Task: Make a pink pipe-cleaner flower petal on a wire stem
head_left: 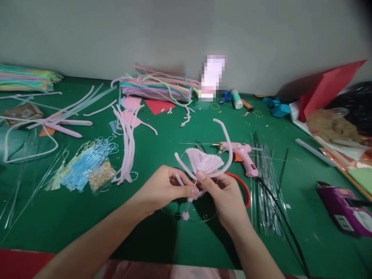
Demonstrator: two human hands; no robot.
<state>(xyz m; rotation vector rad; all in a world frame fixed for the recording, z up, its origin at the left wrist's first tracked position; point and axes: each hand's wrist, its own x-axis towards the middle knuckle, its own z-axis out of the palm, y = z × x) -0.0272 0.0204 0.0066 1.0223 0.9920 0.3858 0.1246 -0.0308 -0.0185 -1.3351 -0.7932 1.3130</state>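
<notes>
Both my hands meet over the middle of the green table (162, 139). My left hand (164, 188) pinches the stem of a pale pink pipe-cleaner piece (203, 161), a fan-shaped bundle with two long fuzzy ends curving up left and right. My right hand (225, 195) grips the same piece from the right, thumb pressed at its base. A small pink pom-pom (186, 215) hangs below on a thin thread. A pink glue gun (242, 153) lies just behind the piece.
Loose pink pipe cleaners (128, 151) and a stacked pile (158, 85) lie to the left and back. Blue tassels (87, 161), a bag of gold bits (101, 176), thin wires (264, 182), red-handled scissors (245, 190), a purple device (345, 211) and red paper (328, 87) surround the hands.
</notes>
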